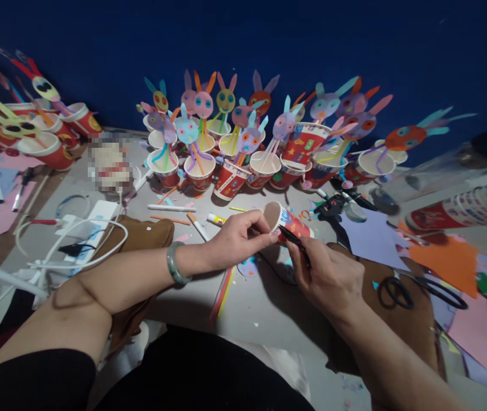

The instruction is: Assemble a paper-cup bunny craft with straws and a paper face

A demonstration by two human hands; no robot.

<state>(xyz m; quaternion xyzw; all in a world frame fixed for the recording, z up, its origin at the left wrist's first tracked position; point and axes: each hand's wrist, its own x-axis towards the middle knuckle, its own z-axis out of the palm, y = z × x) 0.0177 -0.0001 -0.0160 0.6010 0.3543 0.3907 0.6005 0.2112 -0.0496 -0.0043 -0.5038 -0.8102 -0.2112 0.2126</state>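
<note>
My left hand (241, 238), a bracelet on its wrist, is closed in a pinch at the middle of the table. Whatever lies between its fingertips is too small to make out. In my right hand (329, 274) is a slim black pen (293, 237), its tip close to the left fingertips. Just behind both hands a red and white paper cup (297, 224) lies on its side, its mouth toward the left; I cannot tell whether the fingers touch it. Below my left hand lies a purple paper disc (248, 267), partly hidden, beside red and yellow strips (223, 294).
Several paper cups with rabbit-faced figures (204, 105) line the blue wall; more stand at the left. A power strip (93, 234) with white cables lies left. At right are a stack of cups (466, 208), scissors (418, 291), purple paper (372, 234) and orange paper (444, 260).
</note>
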